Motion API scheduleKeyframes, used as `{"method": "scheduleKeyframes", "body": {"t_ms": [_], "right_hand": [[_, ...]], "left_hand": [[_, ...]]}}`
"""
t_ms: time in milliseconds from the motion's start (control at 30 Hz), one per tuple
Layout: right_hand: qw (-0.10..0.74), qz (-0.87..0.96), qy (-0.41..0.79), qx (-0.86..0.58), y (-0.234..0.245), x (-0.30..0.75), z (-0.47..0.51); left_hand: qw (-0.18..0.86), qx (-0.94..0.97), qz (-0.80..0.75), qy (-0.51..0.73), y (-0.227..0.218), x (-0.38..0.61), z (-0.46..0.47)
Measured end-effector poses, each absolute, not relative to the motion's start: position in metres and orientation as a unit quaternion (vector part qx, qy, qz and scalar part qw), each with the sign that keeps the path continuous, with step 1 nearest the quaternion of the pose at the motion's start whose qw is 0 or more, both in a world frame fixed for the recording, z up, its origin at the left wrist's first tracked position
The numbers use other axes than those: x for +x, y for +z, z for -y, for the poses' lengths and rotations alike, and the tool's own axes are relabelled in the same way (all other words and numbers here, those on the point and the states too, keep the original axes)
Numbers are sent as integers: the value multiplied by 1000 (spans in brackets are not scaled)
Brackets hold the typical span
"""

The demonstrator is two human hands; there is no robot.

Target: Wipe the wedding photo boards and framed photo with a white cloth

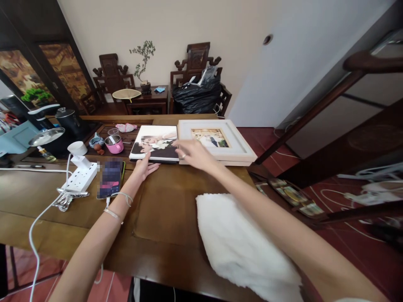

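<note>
A photo album (155, 143) with a printed cover lies on the wooden table (163, 218), beside a white album box (217, 140) with a picture set into its lid. My left hand (146, 165) rests open, fingers flat, at the album's near edge. My right hand (193, 153), wearing a ring, reaches with fingers stretched out over the album's right edge, where it meets the box.
A white fluffy cloth (242, 243) lies at the near right. At the left are a phone (110, 178) on a cable, a white power strip (80, 176), a pink cup (113, 144) and a kettle (67, 119). Carved chairs (195, 63) stand behind, a dark stair rail (330, 96) at right.
</note>
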State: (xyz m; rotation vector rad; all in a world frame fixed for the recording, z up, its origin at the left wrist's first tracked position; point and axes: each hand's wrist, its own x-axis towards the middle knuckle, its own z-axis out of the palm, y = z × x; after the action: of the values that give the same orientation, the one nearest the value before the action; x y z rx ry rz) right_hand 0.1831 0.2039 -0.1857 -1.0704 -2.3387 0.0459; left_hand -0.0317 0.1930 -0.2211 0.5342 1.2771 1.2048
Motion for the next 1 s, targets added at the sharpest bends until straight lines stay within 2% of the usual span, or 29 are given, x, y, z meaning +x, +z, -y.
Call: {"method": "scheduleKeyframes", "body": {"t_ms": [100, 233, 333, 467, 567, 633, 833, 1000], "right_hand": [[347, 774, 11, -530, -183, 246, -209], [338, 628, 15, -701, -198, 332, -214], [317, 573, 49, -754, -211, 365, -211], [254, 562, 112, -779, -216, 369, -207], [228, 575, 123, -776, -216, 363, -211], [221, 578, 114, -777, -217, 359, -214], [237, 582, 79, -774, -214, 352, -214], [286, 573, 50, -766, -196, 347, -184]], "left_hand": [[604, 298, -585, 452, -212, -36, -182], [542, 421, -675, 271, -193, -36, -167], [431, 549, -681, 224, -176, -22, -174], [177, 688, -670, 216, -159, 21, -206], [96, 704, -685, 162, -158, 57, -228], [88, 693, -700, 145, -163, 74, -237], [127, 670, -671, 290, -180, 88, -241], [141, 674, -647, 327, -169, 79, -221]]}}
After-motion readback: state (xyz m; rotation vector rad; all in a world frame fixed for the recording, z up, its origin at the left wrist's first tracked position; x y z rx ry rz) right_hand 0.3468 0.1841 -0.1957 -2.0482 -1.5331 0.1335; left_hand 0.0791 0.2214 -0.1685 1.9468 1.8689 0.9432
